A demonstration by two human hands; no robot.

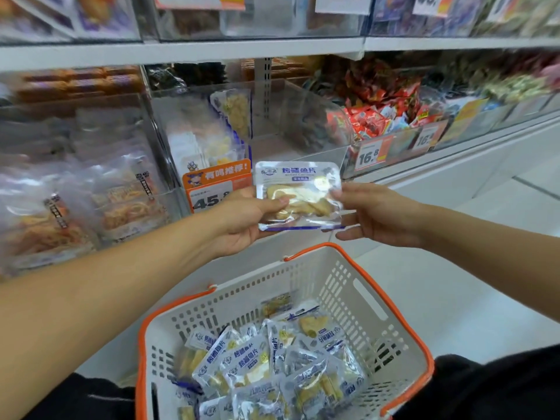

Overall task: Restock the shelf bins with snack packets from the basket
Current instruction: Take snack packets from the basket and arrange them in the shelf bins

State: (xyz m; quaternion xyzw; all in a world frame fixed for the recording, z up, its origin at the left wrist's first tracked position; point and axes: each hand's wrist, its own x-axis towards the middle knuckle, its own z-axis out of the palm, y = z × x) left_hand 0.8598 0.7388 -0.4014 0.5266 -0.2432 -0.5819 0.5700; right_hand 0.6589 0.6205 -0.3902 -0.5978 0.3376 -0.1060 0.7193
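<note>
A clear snack packet (298, 195) with blue print and yellow pieces is held up in front of the shelf. My left hand (242, 219) grips its left edge, thumb across the front. My right hand (372, 216) pinches its right edge. Behind it stands a clear shelf bin (309, 122) with a few matching packets upright at its left side. Below my hands sits a white basket (357, 292) with orange rim and handles, holding several more of the same packets (272, 365).
An orange price tag reading 45.8 (212, 189) hangs on the bin front. A bin to the left holds noodle-like snack packs (91, 201); a bin to the right holds red packets (381, 110) behind a 16.8 tag (372, 154). A shelf board (181, 53) runs above.
</note>
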